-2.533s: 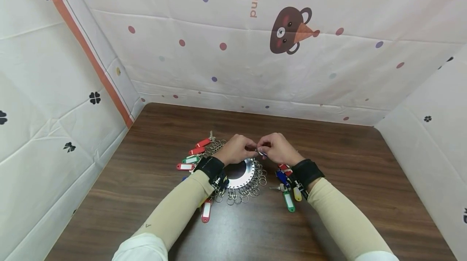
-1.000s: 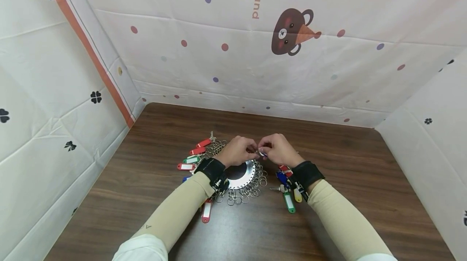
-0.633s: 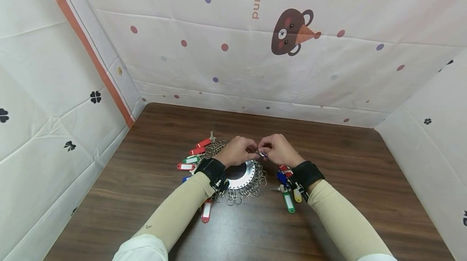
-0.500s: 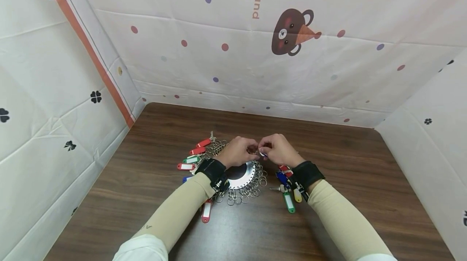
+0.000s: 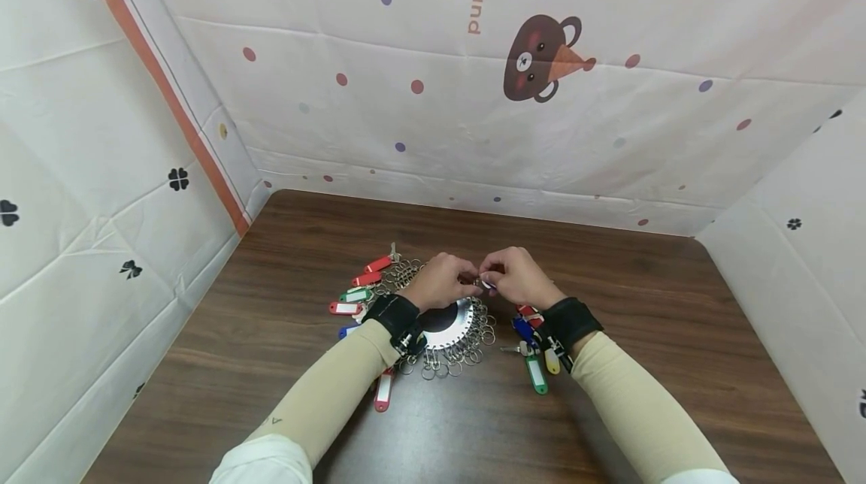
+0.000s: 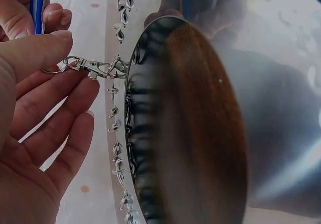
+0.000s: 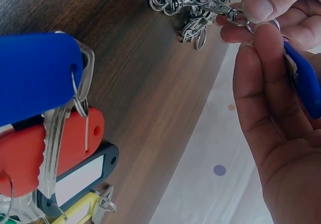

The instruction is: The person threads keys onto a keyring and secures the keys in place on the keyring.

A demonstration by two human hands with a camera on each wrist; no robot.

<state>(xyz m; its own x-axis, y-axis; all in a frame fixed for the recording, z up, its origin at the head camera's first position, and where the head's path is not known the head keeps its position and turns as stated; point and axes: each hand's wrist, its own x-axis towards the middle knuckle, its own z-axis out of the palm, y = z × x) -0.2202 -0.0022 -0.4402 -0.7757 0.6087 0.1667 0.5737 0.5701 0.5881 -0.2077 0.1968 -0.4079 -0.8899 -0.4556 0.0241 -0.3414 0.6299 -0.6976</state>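
Observation:
My left hand (image 5: pixel 440 279) pinches a small split ring (image 6: pixel 54 71) between thumb and finger. That ring hangs from a swivel clasp (image 6: pixel 95 67) hooked to the rim of a shiny round metal key holder (image 5: pixel 463 321). Close beside it, my right hand (image 5: pixel 517 276) holds a blue key tag (image 7: pixel 305 83), its fingertips at the same split ring. A key-coloured metal edge shows against the tag, but most of it is hidden by the fingers. Several more clasps with rings (image 5: pixel 467 355) hang around the holder's rim.
Left of the holder lie tagged keys, among them a red tag (image 5: pixel 345 309) and a green tag (image 5: pixel 355 294). Right of it, under my right wrist, sit a blue tag (image 7: pixel 35 78), a red tag (image 7: pixel 30 143), a dark tag (image 7: pixel 85 176) and a yellow tag (image 7: pixel 83 211).
Both hands stay together at nearly the same spot beside the holder. Only slight finger shifts show around the ring and the blue tag.

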